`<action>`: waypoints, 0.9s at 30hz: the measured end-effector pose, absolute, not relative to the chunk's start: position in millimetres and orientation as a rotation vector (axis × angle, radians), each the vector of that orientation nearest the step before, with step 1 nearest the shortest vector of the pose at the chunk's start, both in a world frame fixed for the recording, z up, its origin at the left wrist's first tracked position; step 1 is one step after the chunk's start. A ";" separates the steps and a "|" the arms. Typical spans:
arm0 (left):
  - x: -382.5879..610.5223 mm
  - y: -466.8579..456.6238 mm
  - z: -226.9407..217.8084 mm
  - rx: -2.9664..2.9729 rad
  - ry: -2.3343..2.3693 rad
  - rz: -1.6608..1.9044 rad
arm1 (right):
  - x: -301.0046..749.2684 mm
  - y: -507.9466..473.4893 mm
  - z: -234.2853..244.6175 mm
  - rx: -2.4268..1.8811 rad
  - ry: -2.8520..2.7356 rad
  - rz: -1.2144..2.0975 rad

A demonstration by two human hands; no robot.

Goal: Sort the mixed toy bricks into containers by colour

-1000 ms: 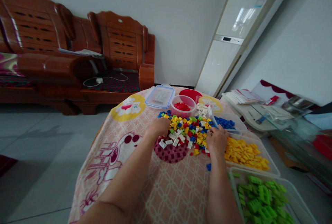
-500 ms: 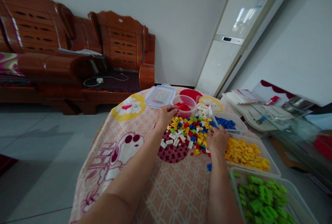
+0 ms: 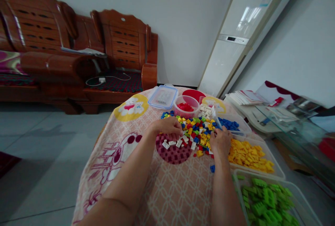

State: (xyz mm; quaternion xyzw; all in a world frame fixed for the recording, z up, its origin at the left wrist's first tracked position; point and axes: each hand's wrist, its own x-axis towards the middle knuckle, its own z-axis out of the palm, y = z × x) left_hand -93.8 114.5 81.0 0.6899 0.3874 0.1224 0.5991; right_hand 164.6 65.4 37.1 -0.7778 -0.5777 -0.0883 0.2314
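A mixed pile of toy building bricks (image 3: 192, 128) in yellow, blue, red, green and white lies on the cloth-covered table. My left hand (image 3: 169, 126) is at the pile's left side, just above several white bricks (image 3: 179, 143). Its fingers are bent down and drawn together; whatever they may hold is hidden. At the pile's right edge, my right hand (image 3: 220, 141) has curled fingers among yellow bricks, and its fingertips are partly hidden. Behind the pile stands a clear round tub (image 3: 186, 113) with red bricks (image 3: 185, 107) in it.
Clear boxes on the right hold blue bricks (image 3: 228, 124), yellow bricks (image 3: 250, 156) and green bricks (image 3: 267, 201). White bricks (image 3: 206, 110) sit behind the pile. A clear lid (image 3: 162, 96) and a red lid (image 3: 194, 95) lie at the back. One blue brick (image 3: 212, 168) is near my right forearm.
My left hand has moved from beside the red bricks' tub toward me, down to the white bricks at the pile's left. My right hand has stayed at nearly the same spot.
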 end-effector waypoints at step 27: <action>-69.2 102.7 97.2 2.313 1.507 -0.213 | 165.7 65.7 36.7 -2.138 -1.597 -0.223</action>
